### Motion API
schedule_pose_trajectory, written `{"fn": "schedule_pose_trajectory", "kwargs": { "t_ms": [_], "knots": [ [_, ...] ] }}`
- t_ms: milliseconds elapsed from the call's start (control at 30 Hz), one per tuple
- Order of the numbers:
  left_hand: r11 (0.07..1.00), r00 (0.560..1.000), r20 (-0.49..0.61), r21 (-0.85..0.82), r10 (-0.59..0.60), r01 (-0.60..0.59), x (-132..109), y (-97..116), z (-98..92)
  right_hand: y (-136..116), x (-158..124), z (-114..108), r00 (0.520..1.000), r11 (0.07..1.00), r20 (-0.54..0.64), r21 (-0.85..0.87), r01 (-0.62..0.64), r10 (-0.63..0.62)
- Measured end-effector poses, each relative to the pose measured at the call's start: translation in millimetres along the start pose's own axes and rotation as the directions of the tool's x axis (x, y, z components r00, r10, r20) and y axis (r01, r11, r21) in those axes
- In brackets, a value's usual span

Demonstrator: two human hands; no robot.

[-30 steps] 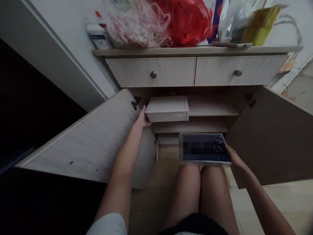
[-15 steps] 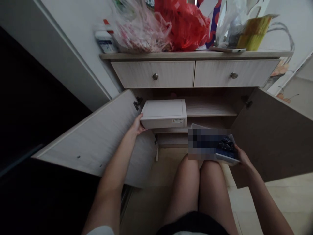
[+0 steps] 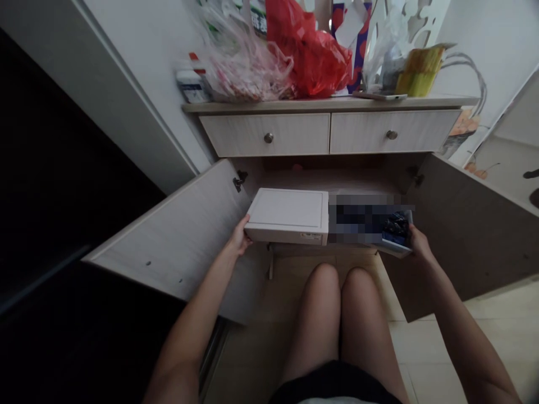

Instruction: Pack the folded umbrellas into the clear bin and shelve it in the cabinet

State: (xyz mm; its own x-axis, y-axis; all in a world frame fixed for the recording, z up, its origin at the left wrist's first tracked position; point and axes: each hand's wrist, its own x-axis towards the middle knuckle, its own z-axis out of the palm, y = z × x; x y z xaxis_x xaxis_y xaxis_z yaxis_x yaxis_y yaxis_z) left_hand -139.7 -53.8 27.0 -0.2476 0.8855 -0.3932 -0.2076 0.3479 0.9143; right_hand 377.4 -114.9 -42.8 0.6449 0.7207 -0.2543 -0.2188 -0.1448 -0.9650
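My left hand (image 3: 240,240) grips the left end of a white lidded box (image 3: 288,216), held out in front of the open cabinet (image 3: 337,179). My right hand (image 3: 418,242) holds the right end of an open white box with dark contents (image 3: 389,231), level with the white one and right beside it. Both boxes hang above my knees (image 3: 337,280), in front of the cabinet's shelves.
Both cabinet doors stand wide: the left door (image 3: 181,235) and the right door (image 3: 467,224). Above are two closed drawers with round knobs (image 3: 268,137). On top lie a red plastic bag (image 3: 315,56), a pale bag (image 3: 244,67) and a phone (image 3: 379,96). Tiled floor lies below.
My left hand has pulled the white lidded box out of the cabinet shelf toward me. My right hand has lifted the open box up from my knees to beside it.
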Motion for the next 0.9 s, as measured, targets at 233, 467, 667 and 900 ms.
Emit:
{"fn": "schedule_pose_trajectory", "kwargs": {
  "t_ms": [233, 467, 667, 900],
  "knots": [
    [0.999, 0.999, 0.017, -0.034, 0.041, -0.040, -8, -9, 11.4, -1, -3, 12, 0.992, 0.999, 0.121, 0.028, -0.026, 0.022],
    [0.999, 0.999, 0.012, -0.015, 0.035, -0.035, -10, -24, 15.5, -17, -9, 18, 0.965, 0.997, 0.251, -0.039, -0.070, 0.078],
    [1.000, 0.999, 0.036, 0.009, 0.004, -0.004, -19, -39, 38.1, -18, -22, 46, 0.947, 0.997, 0.313, -0.067, -0.050, 0.068],
    [0.998, 0.994, 0.111, -0.068, 0.007, 0.001, -31, -48, 59.4, -1, -15, 81, 0.935, 0.999, 0.353, -0.003, 0.034, -0.031]
  ]
}}
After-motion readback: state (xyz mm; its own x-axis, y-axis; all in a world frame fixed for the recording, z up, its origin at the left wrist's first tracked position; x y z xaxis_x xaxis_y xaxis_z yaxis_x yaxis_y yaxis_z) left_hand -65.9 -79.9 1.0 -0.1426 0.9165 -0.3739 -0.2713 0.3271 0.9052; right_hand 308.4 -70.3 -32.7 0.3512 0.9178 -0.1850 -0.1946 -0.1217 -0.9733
